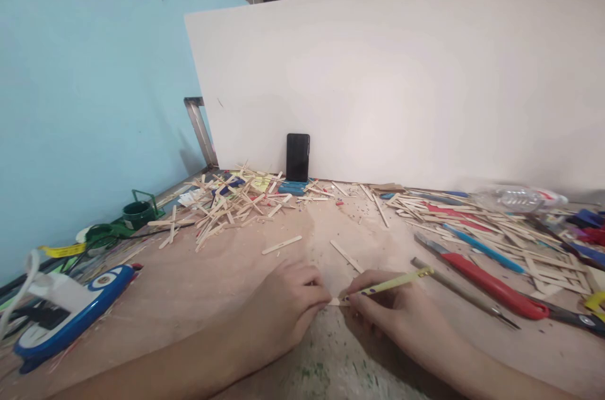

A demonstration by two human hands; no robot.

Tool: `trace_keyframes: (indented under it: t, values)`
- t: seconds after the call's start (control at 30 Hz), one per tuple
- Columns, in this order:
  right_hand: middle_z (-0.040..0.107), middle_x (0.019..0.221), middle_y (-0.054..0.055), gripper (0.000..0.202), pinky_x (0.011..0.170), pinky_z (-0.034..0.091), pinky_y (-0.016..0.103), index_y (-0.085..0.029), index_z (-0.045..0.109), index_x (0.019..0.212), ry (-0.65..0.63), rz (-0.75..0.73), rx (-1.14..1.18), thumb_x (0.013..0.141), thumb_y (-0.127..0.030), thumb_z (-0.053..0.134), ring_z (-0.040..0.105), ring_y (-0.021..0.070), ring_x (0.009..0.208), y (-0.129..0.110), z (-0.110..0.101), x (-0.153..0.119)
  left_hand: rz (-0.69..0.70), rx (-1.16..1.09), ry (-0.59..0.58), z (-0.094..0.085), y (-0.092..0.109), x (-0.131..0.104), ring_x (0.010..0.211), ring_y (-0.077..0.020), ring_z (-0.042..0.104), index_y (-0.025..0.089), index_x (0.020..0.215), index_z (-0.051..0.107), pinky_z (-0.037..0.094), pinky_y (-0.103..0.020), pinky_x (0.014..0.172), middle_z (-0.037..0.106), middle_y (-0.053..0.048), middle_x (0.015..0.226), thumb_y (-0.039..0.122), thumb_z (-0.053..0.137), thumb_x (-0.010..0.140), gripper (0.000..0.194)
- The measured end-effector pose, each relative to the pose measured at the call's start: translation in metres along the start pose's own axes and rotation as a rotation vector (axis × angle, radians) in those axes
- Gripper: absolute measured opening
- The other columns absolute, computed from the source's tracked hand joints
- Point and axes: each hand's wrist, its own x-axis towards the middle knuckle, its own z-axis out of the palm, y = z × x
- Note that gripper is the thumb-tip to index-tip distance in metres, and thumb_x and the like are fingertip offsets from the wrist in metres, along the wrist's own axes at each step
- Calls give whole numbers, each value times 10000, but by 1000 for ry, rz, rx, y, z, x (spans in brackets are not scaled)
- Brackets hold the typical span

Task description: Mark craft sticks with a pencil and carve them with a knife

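My left hand (295, 299) is closed, its thumb and fingertips pinching one end of a wooden craft stick (337, 302) low over the table. A yellow pencil (394, 283) with a gold-coloured end rests in my right hand (394, 308). Its tip side points left, at the craft stick, and the fingers hide its very point. The right fingertips are close to the stick's other end; whether they also grip it I cannot tell. Just beyond my hands lie two loose craft sticks, one to the left (282, 245) and one to the right (346, 256).
Craft sticks pile up at the back left (231, 208) and right (510, 233). A red-handled cutter (491, 283), a grey pen-like tool (466, 293) and a blue pen (484, 249) lie right. A blue power strip (78, 318) is left. A phone (297, 157) leans against the white board (378, 85).
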Motion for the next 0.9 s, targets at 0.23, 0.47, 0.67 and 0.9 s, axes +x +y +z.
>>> trace_keyframes:
  t: [0.23, 0.47, 0.67, 0.9]
  values:
    - [710, 721, 28, 274, 599, 479, 282, -198, 765, 873, -6, -4, 6, 874, -448, 653, 615, 177, 639, 1, -1, 0, -6, -4, 4, -1, 2, -2, 871, -169, 613, 181, 918, 755, 433, -287, 783, 683, -21, 903, 97, 595, 995, 197]
    - [706, 700, 37, 268, 586, 485, 303, -212, 762, 847, 1, -7, 16, 862, -456, 651, 615, 193, 624, 0, 0, 1, 5, -8, 3, -1, 4, -2, 880, -166, 605, 173, 923, 752, 439, -274, 795, 678, -25, 912, 109, 588, 1013, 198]
    - [718, 733, 50, 235, 606, 496, 324, -245, 760, 830, -1, -4, 6, 877, -444, 644, 623, 207, 648, -6, -1, -4, 4, 0, 1, -2, 5, -2, 890, -175, 602, 177, 955, 764, 438, -291, 809, 681, -32, 925, 110, 556, 1025, 230]
    - [719, 731, 43, 247, 613, 506, 332, -235, 761, 839, 4, -10, -12, 881, -450, 649, 628, 218, 653, -7, -2, -3, -4, 4, -13, -3, 9, -3, 880, -181, 605, 182, 967, 771, 444, -302, 797, 678, -35, 915, 124, 555, 1024, 231]
